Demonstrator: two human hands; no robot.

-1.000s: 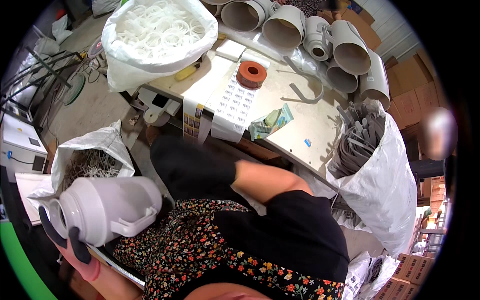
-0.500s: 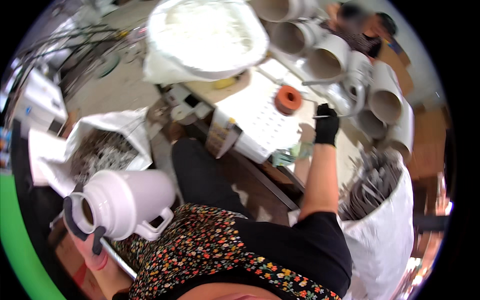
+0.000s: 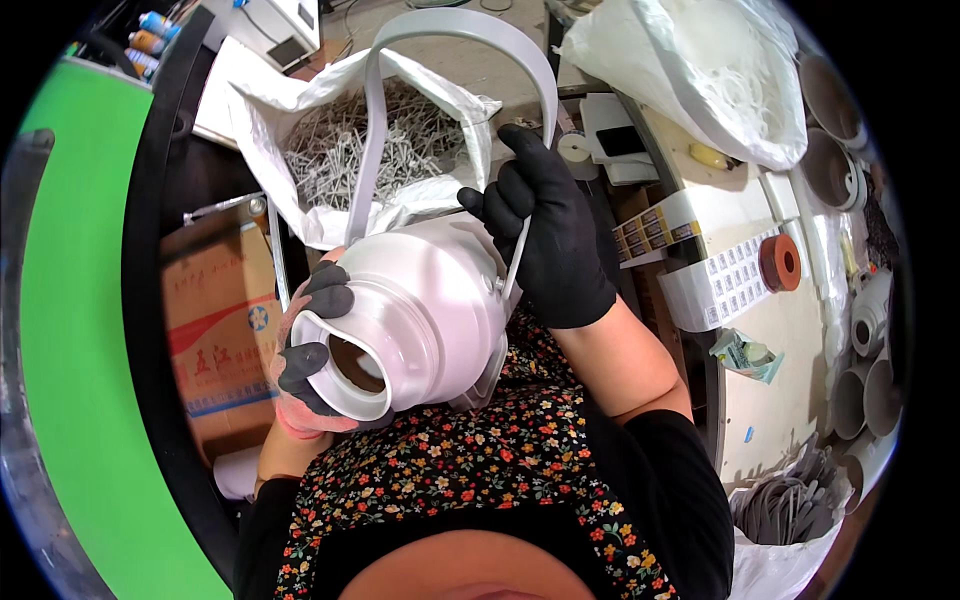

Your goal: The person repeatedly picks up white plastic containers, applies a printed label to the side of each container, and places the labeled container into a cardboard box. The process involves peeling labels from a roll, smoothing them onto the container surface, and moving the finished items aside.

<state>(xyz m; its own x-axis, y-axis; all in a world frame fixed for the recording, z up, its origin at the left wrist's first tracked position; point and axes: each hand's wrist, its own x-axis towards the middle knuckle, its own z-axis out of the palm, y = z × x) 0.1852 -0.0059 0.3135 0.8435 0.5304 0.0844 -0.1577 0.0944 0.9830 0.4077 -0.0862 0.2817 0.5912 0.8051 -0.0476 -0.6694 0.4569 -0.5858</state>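
A pale lilac-grey plastic thermos jug shell (image 3: 425, 275) lies tilted over my lap, its open mouth facing me. My left hand (image 3: 312, 335), in a pink glove with dark fingertips, is wrapped around the rim, fingers on and inside the mouth. A grey strip-like carrying handle (image 3: 462, 22) arches above the shell. My black-gloved right hand (image 3: 550, 225) is closed on its right side, with that end beside a small peg on the shell's side. The handle's left end comes down by the shell's shoulder; whether it is attached there I cannot tell.
A white sack (image 3: 240, 110) of thin grey plastic scraps stands ahead, beside a cardboard box (image 3: 222, 330). On the right, a worktable (image 3: 765, 410) bears a brown tape roll (image 3: 780, 263) and a label sheet (image 3: 722, 285). Beyond are several shells (image 3: 853, 395) and a sack of grey strips (image 3: 785, 510).
My view has turned left. My right hand has come from the table to the shell, now with the carrying handle. My left hand has brought the shell in front of me, still holding its mouth.
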